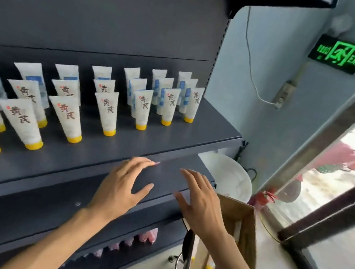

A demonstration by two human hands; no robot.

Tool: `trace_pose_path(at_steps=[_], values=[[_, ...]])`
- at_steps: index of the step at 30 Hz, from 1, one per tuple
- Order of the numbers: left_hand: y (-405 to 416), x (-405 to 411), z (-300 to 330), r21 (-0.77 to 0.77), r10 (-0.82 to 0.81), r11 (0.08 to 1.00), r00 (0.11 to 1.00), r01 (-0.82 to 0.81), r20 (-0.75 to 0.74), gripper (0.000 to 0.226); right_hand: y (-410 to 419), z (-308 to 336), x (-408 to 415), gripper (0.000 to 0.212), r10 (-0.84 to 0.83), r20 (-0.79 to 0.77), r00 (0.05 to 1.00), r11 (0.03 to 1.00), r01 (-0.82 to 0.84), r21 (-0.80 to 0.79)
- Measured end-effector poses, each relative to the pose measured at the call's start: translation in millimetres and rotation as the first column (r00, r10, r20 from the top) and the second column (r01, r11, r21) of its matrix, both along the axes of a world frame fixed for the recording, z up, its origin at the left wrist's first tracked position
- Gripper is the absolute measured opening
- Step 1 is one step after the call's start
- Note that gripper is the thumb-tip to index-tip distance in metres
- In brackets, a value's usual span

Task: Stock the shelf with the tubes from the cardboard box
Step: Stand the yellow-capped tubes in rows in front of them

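1. Tubes (107, 110) stand cap-down across the left and middle of the frame, white with dark brush lettering and yellow caps, lined up in short rows that run from the front of the dark grey shelf (196, 125) back toward its rear panel; the rear ones show blue labels.
2. The right end of that shelf, past the last row, is bare board.
3. The left hand (119, 185) hovers at lower centre, in front of the shelf's front lip, fingers straight and loosely spread, thumb out to the right, holding nothing.
4. The right hand (201, 201) hangs just beside it, a little apart, fingers likewise relaxed and extended, palm down, empty.
5. The cardboard box (247, 230) sits at lower right, below and behind the right forearm, open at the top; a few tubes with yellow caps show inside near its bottom edge.
6. A lower shelf at bottom centre holds pink packets (148, 236), blurred.
7. A white bucket (232, 178) stands behind the shelf's right end, against the pale blue wall.
8. A green lit exit sign (345, 55) hangs at upper right, with a white cable (249, 69) drooping down the wall to a small box.
9. A glass door with a metal frame (333, 202) slants down the right edge.
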State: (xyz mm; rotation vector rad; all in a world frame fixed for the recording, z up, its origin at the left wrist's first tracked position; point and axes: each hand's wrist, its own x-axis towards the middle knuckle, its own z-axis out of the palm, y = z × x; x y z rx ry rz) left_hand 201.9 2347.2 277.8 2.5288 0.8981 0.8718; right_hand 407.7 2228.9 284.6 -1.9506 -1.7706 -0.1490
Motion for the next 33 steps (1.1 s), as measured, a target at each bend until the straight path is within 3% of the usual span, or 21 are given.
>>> trace_pose_path(at_steps=[11,20,33], values=[[-40,127,-68,-0.173,-0.205,0.967,0.973,0.185,-0.105,0.048,-74,-70,70,0.052,-0.198,-0.118,0.973,0.970,0.177,-0.167],[-37,193,-117,-0.388,-0.379,0.872,0.913,0.298,-0.152,0.046,-94,-119,80,0.051,-0.392,-0.181,0.902,0.894,0.327,-0.305],[-58,274,-216,-0.521,-0.446,0.824,0.823,0.224,-0.351,0.043,-136,-217,179,0.039,-0.626,-0.214,0.750,0.696,0.414,-0.587]])
